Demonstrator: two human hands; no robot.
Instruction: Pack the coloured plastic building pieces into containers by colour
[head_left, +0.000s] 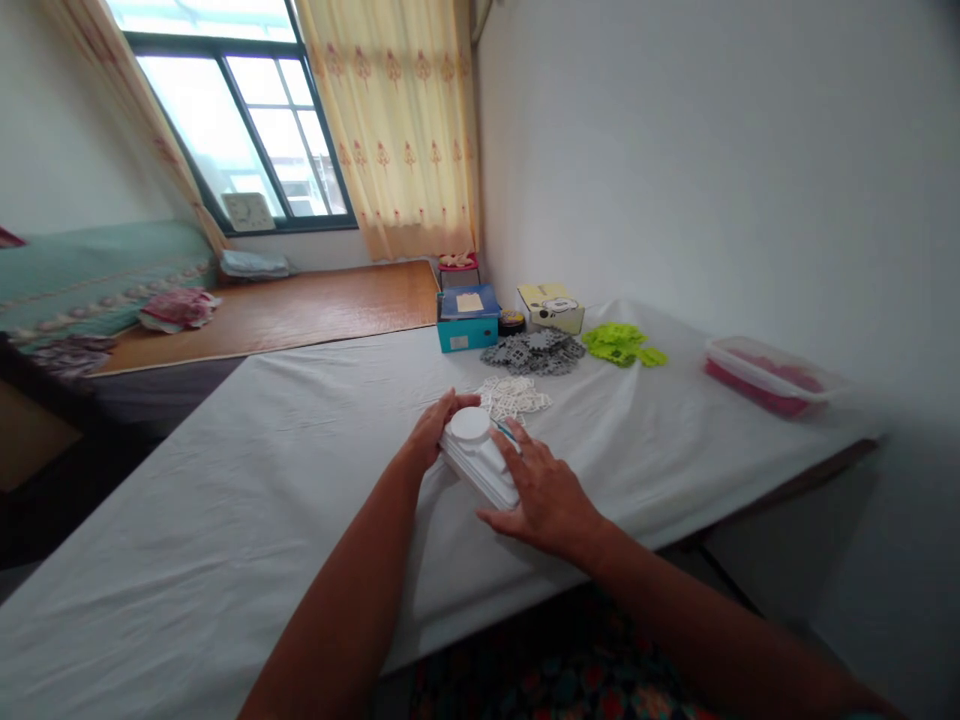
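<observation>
Both my hands are on a white rectangular box-like object (480, 480) with a round white disc (472, 423) on its top. My left hand (433, 428) grips its far left side, with the fingers curled along the edge. My right hand (546, 492) wraps its near right side, thumb at the front corner and fingers over the top. A thin blue strip (504, 430) shows near the right fingertips; what it belongs to I cannot make out. Just beyond the hands lies a pile of small white plastic pieces (514, 396).
On the white-covered table (300, 480), grey interlocking pieces (534, 352) and lime-green pieces (621, 343) lie behind the white pile. A blue box (469, 320) and a yellow box (552, 306) stand farther back. At right, by the wall, is a clear container (772, 375) with red contents.
</observation>
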